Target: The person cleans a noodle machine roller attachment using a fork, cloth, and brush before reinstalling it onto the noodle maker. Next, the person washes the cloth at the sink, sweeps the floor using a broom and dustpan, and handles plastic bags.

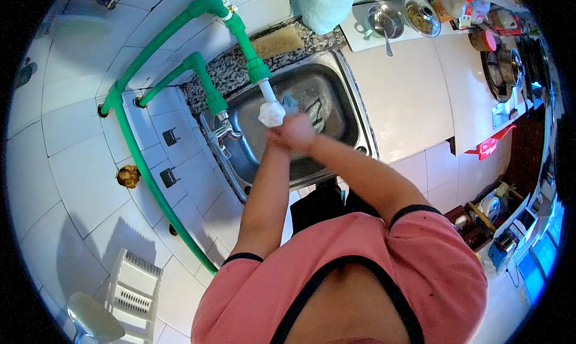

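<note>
My left hand (279, 139) and my right hand (298, 131) are pressed together over the metal sink (258, 158), just below a white tap head (271, 113). The right hand lies over the left one, and its fingers look closed and blurred. Most of the left hand's fingers are hidden. What the hands hold, if anything, cannot be made out. The white tap head hangs from a green pipe (257, 69). Beyond the hands, a dark, thin-looking item (316, 115) lies in the basin. A metal tap (224, 130) sits at the sink's left side.
Green pipes run along the tiled wall at left. A sponge-like block (278, 42) lies on the granite ledge behind the sink. To the right, the pale counter (399, 98) bears a metal cup (384, 21) and a lidded bowl (421, 15). A light green cloth (324, 5) hangs at the back.
</note>
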`<action>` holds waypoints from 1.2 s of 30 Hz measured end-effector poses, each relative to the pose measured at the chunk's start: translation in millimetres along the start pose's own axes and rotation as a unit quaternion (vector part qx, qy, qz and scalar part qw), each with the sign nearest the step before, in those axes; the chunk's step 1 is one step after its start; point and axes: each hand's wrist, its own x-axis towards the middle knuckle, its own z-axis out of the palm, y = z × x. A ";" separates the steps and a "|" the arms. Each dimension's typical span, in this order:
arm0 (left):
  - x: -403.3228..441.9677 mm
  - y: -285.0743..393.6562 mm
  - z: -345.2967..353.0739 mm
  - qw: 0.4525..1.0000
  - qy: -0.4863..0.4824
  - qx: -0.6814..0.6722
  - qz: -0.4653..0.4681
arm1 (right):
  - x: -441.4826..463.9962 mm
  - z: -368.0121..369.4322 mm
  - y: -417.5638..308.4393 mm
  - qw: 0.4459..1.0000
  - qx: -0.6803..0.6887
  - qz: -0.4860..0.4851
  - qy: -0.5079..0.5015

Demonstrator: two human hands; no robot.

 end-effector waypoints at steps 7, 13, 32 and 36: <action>3.4 -11.2 19.4 0.839 0.492 0.221 0.070 | 23.7 1.0 41.3 0.944 0.163 0.231 0.169; -5.9 1.1 20.4 0.936 0.343 0.083 -0.013 | 7.9 14.2 46.9 0.985 0.049 0.023 0.166; 14.4 -29.5 132.1 0.805 0.582 0.114 0.004 | -5.4 -137.1 -16.9 0.988 0.141 -0.017 0.056; -4.6 -38.2 119.2 0.914 0.387 0.125 -0.003 | 6.5 -129.1 -35.9 0.958 -0.114 -0.261 0.019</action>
